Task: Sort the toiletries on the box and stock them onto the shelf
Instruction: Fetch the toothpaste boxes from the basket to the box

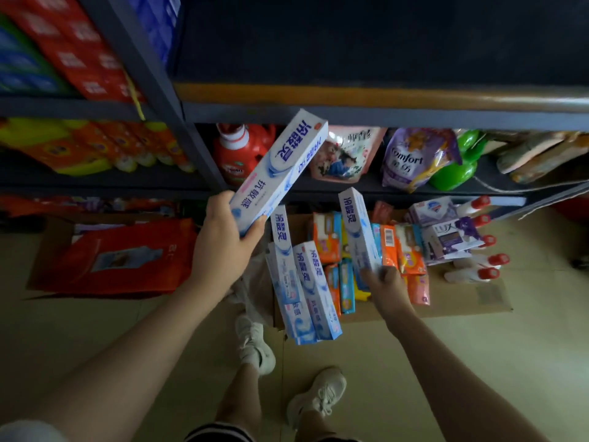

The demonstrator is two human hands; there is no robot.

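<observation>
A: Dark metal shelving (204,145) fills the upper field, and beneath it we see pale floor tiles (478,362). On the lower shelf we note a red detergent bottle (237,151), a purple Comfort pouch (414,157) and a green bottle (459,164). What do we record for the hands?

B: We record the left hand (223,240) curled round the near end of 1 white-and-blue toothpaste carton (280,170), thumb on one side and fingers on the other. This carton is raised and tilted, its far end pointing up toward the shelf edge.

A: And the right hand (387,279)?

B: We see it pinching the near end of a second toothpaste carton (358,228), which slants up from the flattened cardboard box (462,301) on the floor. How far its fingers are wrapped we cannot tell, since that region is blurred.

A: Where do the remaining goods lie?

B: We find 3 more toothpaste cartons (306,282) lying side by side at the box's left edge, overhanging it. Beside them we see orange and blue packets (338,250), then purple soap packs (446,231) and white bottles with red caps (478,247) at the right. Left of the box, we note a red bag (121,253). Below, we see 2 pale trainers (318,397).
</observation>
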